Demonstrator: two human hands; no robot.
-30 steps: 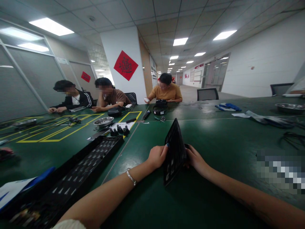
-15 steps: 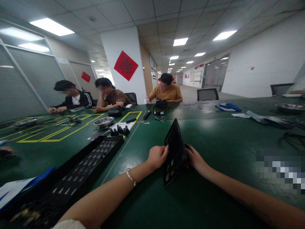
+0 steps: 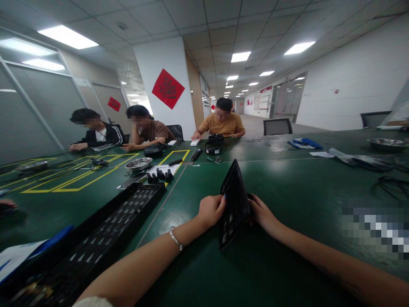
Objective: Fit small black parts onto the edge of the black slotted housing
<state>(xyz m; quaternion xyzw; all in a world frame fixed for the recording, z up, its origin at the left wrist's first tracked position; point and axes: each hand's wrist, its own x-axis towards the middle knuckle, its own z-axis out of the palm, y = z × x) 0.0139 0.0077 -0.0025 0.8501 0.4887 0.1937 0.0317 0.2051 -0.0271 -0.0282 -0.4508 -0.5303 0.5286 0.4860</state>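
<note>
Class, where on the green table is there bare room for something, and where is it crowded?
Bare tabletop lies right of the black panel, between the right forearm and blue cloth. Crowded leftward: long black tray, metal bowl, black fittings.

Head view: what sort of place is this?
Probably an office: people sit at a large green table, a mesh-backed chair stands at its far side, and rectangular ceiling lights shine overhead.

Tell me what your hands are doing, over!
Bare left hand, bare right hand: both holding flat black panel. Panel steeply tilted. Long black open tray left of it, not blocking.
</note>
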